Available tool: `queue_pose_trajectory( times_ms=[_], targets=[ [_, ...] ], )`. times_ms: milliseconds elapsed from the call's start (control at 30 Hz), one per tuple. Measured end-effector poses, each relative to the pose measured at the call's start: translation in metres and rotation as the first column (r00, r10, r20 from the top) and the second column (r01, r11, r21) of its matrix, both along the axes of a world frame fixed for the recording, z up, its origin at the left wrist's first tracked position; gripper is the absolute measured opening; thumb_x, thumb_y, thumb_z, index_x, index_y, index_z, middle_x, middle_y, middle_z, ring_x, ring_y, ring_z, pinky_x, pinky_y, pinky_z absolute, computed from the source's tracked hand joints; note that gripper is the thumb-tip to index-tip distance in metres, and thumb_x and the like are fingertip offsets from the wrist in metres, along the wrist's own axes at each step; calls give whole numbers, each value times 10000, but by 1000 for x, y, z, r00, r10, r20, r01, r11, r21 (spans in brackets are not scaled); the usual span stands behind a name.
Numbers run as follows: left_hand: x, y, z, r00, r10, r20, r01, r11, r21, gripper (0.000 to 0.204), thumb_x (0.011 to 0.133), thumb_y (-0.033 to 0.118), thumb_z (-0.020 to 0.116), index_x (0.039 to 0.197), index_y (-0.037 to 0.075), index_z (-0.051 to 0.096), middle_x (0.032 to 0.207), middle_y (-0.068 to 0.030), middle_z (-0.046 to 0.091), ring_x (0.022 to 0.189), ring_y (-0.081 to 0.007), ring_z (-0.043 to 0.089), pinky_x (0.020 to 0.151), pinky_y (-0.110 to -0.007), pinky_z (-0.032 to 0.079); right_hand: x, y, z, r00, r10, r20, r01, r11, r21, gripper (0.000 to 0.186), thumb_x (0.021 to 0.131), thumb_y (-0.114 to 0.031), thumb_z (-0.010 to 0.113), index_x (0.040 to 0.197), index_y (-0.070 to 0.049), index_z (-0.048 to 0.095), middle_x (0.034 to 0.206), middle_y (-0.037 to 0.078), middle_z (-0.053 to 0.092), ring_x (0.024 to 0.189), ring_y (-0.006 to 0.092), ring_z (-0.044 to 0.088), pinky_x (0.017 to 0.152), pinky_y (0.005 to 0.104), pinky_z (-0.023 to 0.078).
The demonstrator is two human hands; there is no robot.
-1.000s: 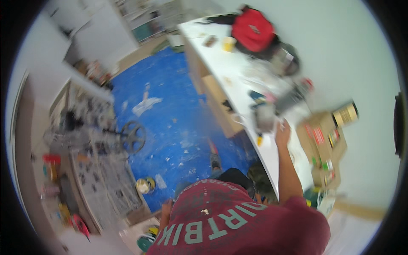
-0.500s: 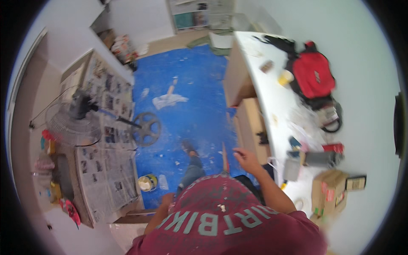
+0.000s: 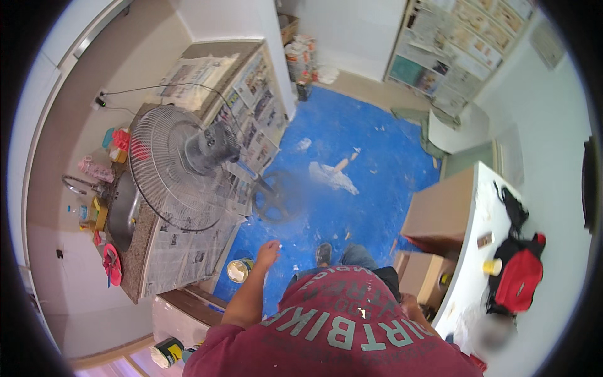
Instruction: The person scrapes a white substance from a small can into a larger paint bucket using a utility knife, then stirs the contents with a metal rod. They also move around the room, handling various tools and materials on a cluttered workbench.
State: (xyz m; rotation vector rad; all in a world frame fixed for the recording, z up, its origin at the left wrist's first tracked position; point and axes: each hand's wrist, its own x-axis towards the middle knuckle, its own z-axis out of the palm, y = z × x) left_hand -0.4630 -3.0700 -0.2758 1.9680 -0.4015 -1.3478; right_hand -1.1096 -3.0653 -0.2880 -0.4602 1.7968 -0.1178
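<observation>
My left hand [image 3: 269, 254] hangs out over the blue floor covering, its fingers loosely curled together with nothing visible in them. A tub of pale paste [image 3: 239, 270] stands on the floor just left of it, apart from the hand. My right hand [image 3: 409, 304] is mostly hidden beside my maroon shirt, so its fingers do not show; it is nearest the open brown cabinet [image 3: 418, 273]. Ahead of my left hand stands a pedestal fan [image 3: 179, 166] with a round wheel-like base [image 3: 276, 196].
A newspaper-covered counter [image 3: 182, 254] with a sink [image 3: 124, 210] runs along the left. On the right, a white tabletop [image 3: 480, 217] carries a red backpack [image 3: 520, 279] and a yellow cup [image 3: 492, 267]. A white sheet [image 3: 333, 177] lies on the blue floor covering [image 3: 377, 207].
My view has swung left, bringing the fan and sink closer. My left hand has come forward beside the tub; my right hand has drawn back beside my body.
</observation>
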Motion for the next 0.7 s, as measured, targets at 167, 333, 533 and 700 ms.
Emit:
queue_pose_trajectory(
  times_ms=[167,333,533,700],
  targets=[
    [28,33,-19,972,216,88,-228,960,163,386,994,401,566,1132,63,692,888,-69,682,676,-182,644,561,-345,523,40,-128,-39,930,366,28,-367,930,35,273,920,-288,593,1055,-66,675,854,160,687,742,336,664,629,471,538],
    [10,106,-46,994,74,76,-101,888,449,390,992,373,561,1210,59,639,919,-68,671,726,-199,663,581,-334,538,109,-311,-73,796,592,125,-599,800,28,315,943,-302,576,1135,-62,646,872,165,690,715,333,659,599,485,542],
    [-108,114,-15,885,418,207,-465,824,325,429,972,400,590,1195,44,675,955,-101,704,744,-212,686,622,-358,551,245,-587,-89,860,500,106,-456,844,-282,185,940,-271,578,871,-99,582,700,99,589,481,224,520,389,348,412],
    [-180,79,19,673,638,374,-728,662,181,471,972,400,610,1291,59,673,890,-131,721,732,-206,695,675,-365,553,430,-681,-34,708,703,64,-594,642,-484,250,963,-285,585,1093,-73,612,763,108,645,495,209,561,400,350,463]
  ],
)
